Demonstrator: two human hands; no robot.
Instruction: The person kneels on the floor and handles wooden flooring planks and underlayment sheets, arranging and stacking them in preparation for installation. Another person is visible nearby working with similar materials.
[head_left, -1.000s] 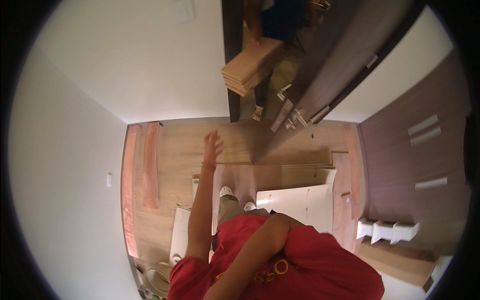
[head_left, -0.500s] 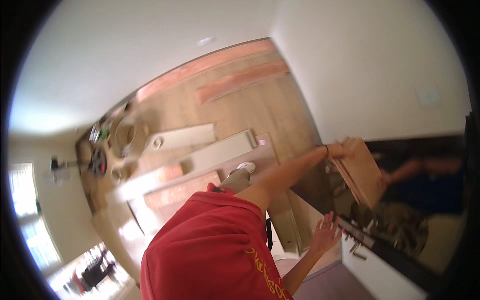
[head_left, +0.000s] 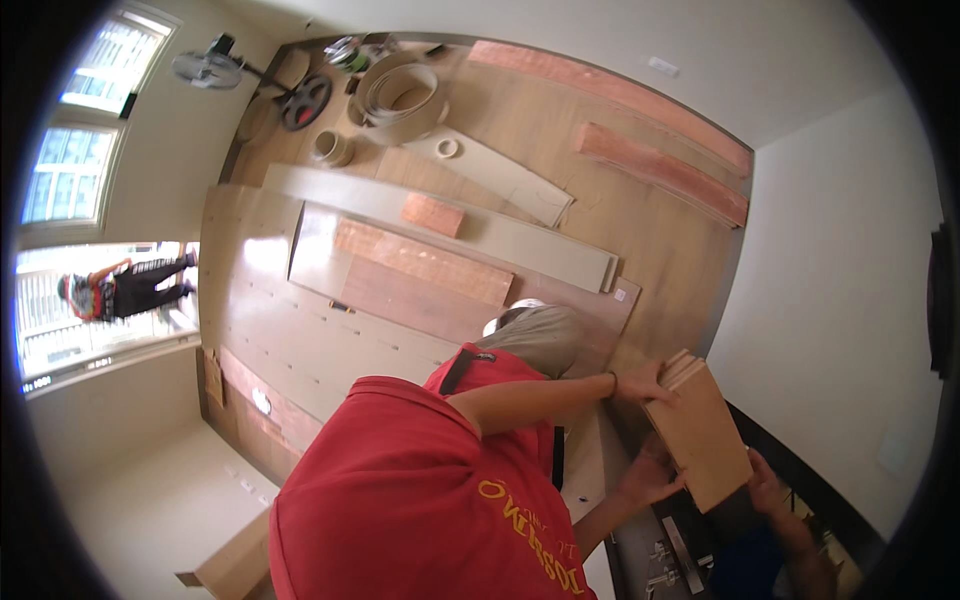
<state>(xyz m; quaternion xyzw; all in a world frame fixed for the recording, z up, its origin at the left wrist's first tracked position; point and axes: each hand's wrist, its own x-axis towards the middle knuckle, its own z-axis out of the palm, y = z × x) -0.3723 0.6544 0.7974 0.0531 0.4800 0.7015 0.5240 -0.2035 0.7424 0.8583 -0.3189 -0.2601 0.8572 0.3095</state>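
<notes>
A short stack of light brown wooden boards [head_left: 708, 437] is held at a slant at the lower right. My left hand [head_left: 645, 384] reaches across and grips its upper left corner, with a dark band on the wrist. Lower down, my right hand [head_left: 655, 474] holds the stack's near left edge, its fingers partly hidden behind the boards. Another person's hand [head_left: 768, 485] is on the right edge of the same stack; that person's dark blue clothing shows below it.
Long pale panels [head_left: 430, 225] and reddish boards [head_left: 425, 262] lie across the floor. Rolls of edging strip [head_left: 400, 97] and a standing fan [head_left: 303, 103] are at the far left. Metal fittings [head_left: 660, 565] lie on a dark surface below the stack. Someone stands by the doorway [head_left: 125, 288].
My right hand has come up from below, fingers spread, onto the stack's edge. The stack has shifted lower and nearer in view as my view turned left.
</notes>
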